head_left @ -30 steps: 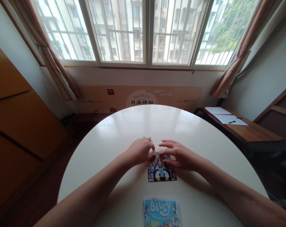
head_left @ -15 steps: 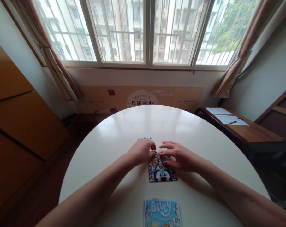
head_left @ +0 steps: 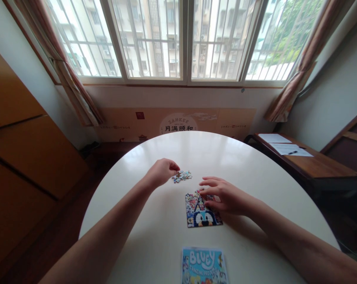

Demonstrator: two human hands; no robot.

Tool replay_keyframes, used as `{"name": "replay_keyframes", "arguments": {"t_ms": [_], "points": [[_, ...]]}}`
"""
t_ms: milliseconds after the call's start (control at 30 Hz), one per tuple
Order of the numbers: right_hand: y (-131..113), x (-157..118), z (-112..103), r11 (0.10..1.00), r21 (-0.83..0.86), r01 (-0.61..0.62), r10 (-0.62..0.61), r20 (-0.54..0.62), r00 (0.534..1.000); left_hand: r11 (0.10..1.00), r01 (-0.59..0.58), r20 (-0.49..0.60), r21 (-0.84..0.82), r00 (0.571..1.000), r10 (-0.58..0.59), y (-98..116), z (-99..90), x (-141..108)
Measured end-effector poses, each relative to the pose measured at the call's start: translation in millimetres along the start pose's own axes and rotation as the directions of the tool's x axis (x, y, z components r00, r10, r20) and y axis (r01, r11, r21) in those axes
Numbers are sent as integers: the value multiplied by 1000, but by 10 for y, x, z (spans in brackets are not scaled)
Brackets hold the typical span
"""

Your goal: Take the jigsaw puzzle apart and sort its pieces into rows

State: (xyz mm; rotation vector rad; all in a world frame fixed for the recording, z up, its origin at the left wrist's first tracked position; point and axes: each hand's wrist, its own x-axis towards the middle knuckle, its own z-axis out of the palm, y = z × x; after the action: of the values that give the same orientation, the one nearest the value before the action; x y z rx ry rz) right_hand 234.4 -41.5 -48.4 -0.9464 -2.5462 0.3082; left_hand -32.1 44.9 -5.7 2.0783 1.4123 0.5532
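A partly assembled jigsaw puzzle (head_left: 203,215) with a blue cartoon dog's face lies on the table, its far edge uneven. My right hand (head_left: 222,195) rests over its upper right part, fingers spread, covering some of the picture. Farther back is a small heap of loose puzzle pieces (head_left: 185,176). At the heap's left side my left hand (head_left: 163,171) is closed in a pinch, with a brownish puzzle piece (head_left: 178,174) at its fingertips. Nearest to me lies a light blue "Bluey" picture card (head_left: 203,266), cut off by the bottom of the view.
The round white table (head_left: 116,201) carries all of these. On the right stands a wooden side table (head_left: 323,163) with paper sheets (head_left: 287,149) and a dark pen on it. Barred windows and tied curtains are beyond, and a wooden cabinet (head_left: 15,157) is at left.
My left hand has moved from the puzzle's far edge back and left to the loose pieces, uncovering the puzzle's upper left and the heap. My right hand has stayed in place.
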Motion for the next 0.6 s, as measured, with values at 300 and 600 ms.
{"name": "replay_keyframes", "arguments": {"t_ms": [300,600], "points": [[-2,-7,7,1000,6,-8,8,2,1000,988,-42,24,150,999,39,-16,140,-26],[-52,13,-20,1000,-13,8,-7,45,999,906,-192,-118,376,960,252,101,102,-90]]}}
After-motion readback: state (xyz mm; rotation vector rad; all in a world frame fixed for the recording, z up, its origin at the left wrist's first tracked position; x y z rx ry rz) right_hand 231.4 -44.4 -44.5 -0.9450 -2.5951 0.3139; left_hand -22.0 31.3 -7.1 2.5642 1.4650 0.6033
